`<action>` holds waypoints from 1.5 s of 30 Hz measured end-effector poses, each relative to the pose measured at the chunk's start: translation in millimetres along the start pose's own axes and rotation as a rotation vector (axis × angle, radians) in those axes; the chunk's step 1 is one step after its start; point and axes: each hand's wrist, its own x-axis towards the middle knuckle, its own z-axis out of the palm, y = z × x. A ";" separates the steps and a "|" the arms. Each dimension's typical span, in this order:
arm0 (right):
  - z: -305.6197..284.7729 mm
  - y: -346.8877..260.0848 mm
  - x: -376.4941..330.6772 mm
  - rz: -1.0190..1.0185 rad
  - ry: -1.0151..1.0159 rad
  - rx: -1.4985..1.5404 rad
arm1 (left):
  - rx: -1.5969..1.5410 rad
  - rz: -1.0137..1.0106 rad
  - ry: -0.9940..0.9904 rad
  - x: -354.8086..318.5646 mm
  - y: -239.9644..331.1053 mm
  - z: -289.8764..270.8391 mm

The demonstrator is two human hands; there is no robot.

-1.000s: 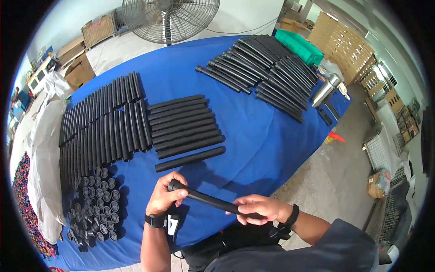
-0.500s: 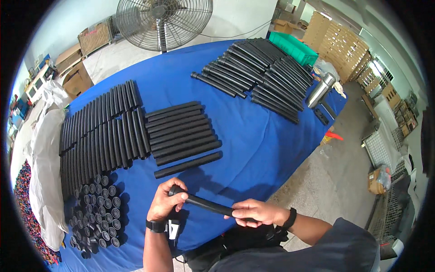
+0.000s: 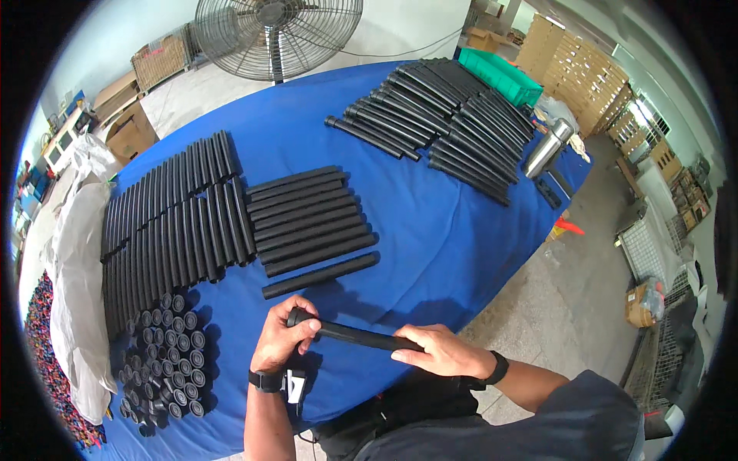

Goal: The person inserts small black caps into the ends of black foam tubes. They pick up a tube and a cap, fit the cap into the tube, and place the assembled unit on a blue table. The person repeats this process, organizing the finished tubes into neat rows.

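A black tube spans the space between my two hands above the near edge of the blue cloth. My left hand is closed around its left end, where a wider round black cap shows between thumb and fingers. At the other end, my right hand grips the tube with thumb and fingers, the palm covering its tip. One loose black tube lies just beyond my left hand. Many round black caps stand clustered to the left of my left wrist.
Rows of black tubes cover the table's left side, beside a shorter stack. More tubes with thicker ends lie at the far right, near a green crate and a steel flask. A large fan stands behind the table.
My right hand has shifted slightly up and right along the tube, now over its end. That end has risen a little. My left hand keeps its hold on the capped end.
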 end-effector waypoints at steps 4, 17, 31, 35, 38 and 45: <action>-15.0 -2.5 5.1 0.048 -0.088 -0.079 | -0.012 0.037 -0.035 -1.4 -1.9 -1.0; -216.1 15.0 135.0 -0.481 0.611 -0.866 | -0.008 -0.012 -0.113 6.4 4.5 2.0; -335.3 151.7 311.6 -0.055 0.834 -1.071 | 0.004 -0.140 -0.131 11.2 9.2 -2.4; -333.7 160.8 324.6 -0.069 0.819 -1.104 | 0.016 -0.145 -0.140 11.6 7.1 -5.1; -333.9 165.5 329.5 -0.074 0.837 -1.086 | 0.010 -0.148 -0.140 12.1 8.4 -5.3; -351.3 181.9 333.2 -0.171 0.864 -1.066 | -0.002 -0.128 -0.140 15.3 5.5 -3.3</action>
